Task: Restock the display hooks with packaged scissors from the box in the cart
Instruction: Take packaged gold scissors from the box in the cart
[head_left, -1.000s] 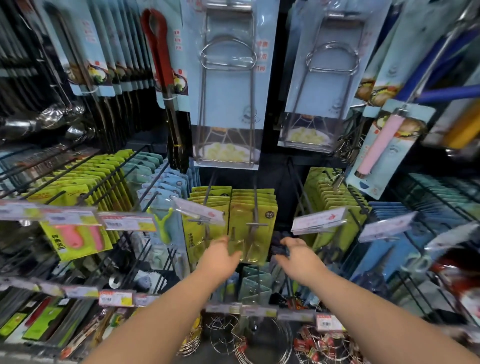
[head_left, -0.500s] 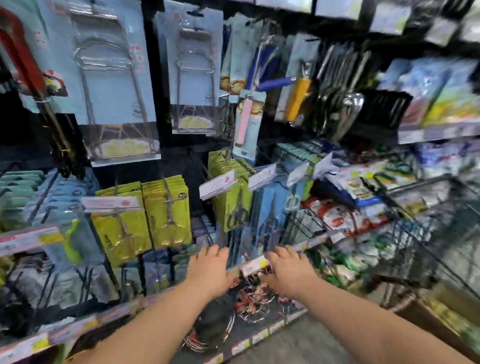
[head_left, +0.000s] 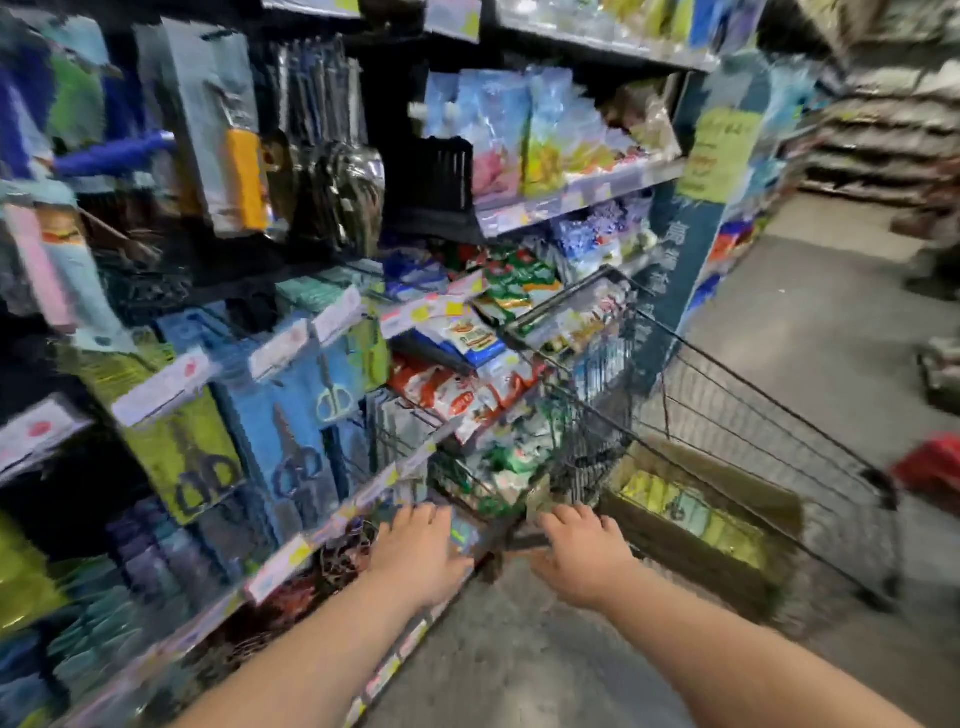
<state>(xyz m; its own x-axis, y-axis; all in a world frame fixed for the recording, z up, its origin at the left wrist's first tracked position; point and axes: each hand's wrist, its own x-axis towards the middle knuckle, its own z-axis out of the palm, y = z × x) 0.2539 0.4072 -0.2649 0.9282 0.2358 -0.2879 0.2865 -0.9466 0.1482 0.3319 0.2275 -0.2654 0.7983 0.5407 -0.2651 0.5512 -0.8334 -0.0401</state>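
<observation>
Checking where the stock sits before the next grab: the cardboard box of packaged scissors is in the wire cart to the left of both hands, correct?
Not quite. The head view shows the cardboard box in the wire cart to the right of both hands, beyond the right hand. The left hand is nearer the shelving.

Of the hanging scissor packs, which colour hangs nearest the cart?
The blue scissor pack; the yellow-green scissor pack hangs further left, away from the cart.

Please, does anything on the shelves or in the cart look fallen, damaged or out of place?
Nothing stands out. The yellow-green and blue scissor packs hang on their hooks, and the brown cardboard box sits upright inside the black wire cart. Motion blur hides finer detail.
</observation>
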